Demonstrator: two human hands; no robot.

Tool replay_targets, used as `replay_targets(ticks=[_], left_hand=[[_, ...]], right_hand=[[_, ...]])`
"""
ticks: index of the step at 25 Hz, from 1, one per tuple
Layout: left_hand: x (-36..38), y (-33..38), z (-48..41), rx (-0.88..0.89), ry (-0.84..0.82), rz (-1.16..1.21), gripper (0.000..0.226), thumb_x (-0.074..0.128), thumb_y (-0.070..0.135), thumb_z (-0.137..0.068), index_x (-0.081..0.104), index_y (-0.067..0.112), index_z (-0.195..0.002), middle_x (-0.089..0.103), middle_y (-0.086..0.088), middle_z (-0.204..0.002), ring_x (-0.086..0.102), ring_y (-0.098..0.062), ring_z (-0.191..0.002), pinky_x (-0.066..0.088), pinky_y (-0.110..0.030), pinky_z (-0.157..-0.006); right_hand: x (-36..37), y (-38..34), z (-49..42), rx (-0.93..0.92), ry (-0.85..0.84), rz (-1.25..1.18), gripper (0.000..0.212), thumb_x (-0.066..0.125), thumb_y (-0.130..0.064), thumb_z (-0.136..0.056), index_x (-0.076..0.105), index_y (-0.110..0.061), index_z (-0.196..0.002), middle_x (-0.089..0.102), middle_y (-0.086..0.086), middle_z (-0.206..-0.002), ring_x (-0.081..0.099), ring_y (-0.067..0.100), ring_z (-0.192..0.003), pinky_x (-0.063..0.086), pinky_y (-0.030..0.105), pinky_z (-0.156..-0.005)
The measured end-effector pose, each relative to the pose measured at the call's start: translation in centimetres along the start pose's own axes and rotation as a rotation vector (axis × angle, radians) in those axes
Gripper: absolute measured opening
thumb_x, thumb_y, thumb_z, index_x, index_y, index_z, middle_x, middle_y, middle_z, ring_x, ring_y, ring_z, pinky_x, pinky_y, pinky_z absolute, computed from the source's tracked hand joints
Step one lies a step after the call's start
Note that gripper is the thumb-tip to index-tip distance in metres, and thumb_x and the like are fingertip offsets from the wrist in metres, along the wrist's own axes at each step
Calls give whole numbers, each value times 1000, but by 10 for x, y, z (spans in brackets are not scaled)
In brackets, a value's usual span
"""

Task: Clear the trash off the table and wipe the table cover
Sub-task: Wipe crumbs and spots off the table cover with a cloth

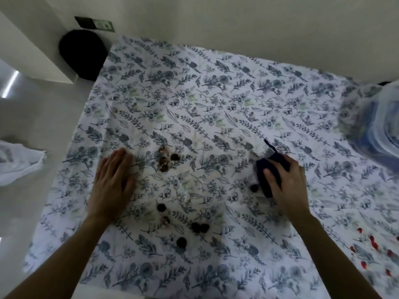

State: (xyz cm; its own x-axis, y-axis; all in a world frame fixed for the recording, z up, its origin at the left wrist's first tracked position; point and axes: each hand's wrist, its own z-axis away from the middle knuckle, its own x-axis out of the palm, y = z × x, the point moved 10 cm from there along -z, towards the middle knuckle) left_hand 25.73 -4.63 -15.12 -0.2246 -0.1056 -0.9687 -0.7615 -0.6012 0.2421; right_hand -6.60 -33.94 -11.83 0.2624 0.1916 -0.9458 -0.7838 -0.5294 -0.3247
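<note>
A white table cover [216, 100] with a blue leaf print spreads over the whole table. Several small dark brown bits of trash lie on it in two loose groups, one [165, 159] between my hands and another [195, 226] nearer to me. One more dark bit [254, 187] sits just left of my right hand. My left hand [113, 182] lies flat on the cover, fingers together, holding nothing. My right hand [288, 186] grips a dark navy cloth [267, 169] pressed against the cover.
A clear plastic bag [375, 117] with blue contents lies at the right edge. Small red pieces [373, 244] are scattered at the near right. A white plastic bag [17, 160] hangs left of the table. A black rounded object [83, 55] stands at the far left corner.
</note>
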Motion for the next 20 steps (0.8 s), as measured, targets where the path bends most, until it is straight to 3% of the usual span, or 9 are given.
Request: replay_targets(ticks=[5, 12, 16, 20], left_hand=[[0, 2, -1, -2, 11, -12, 60, 27, 42, -95, 24, 18, -150, 20, -7, -160, 15, -21, -149, 11, -45, -123], [2, -1, 0, 16, 12, 6, 58, 29, 40, -97, 26, 17, -150, 20, -8, -160, 15, -20, -149, 9, -43, -123], [1, -2, 1, 33, 16, 41, 56, 32, 38, -98, 25, 16, -150, 20, -8, -160, 15, -21, -149, 8, -43, -124], [2, -9, -2, 131, -18, 131, 53, 32, 34, -99, 28, 15, -149, 25, -8, -158, 19, -20, -148, 15, -44, -122]], right_hand=[[7, 15, 34, 63, 64, 26, 53, 35, -50, -91, 47, -22, -135, 35, 16, -146, 39, 39, -122, 34, 53, -99], [19, -4, 63, 342, 200, -19, 59, 33, -52, -91, 43, -18, -138, 32, 20, -148, 36, 44, -125, 31, 58, -101], [39, -55, 72, 464, 196, -27, 69, 25, -58, -89, 42, -13, -139, 27, 23, -150, 32, 46, -129, 26, 58, -105], [71, -148, 59, 410, 152, 2, 66, 30, -58, -91, 40, -16, -140, 27, 22, -151, 32, 45, -128, 26, 57, -103]])
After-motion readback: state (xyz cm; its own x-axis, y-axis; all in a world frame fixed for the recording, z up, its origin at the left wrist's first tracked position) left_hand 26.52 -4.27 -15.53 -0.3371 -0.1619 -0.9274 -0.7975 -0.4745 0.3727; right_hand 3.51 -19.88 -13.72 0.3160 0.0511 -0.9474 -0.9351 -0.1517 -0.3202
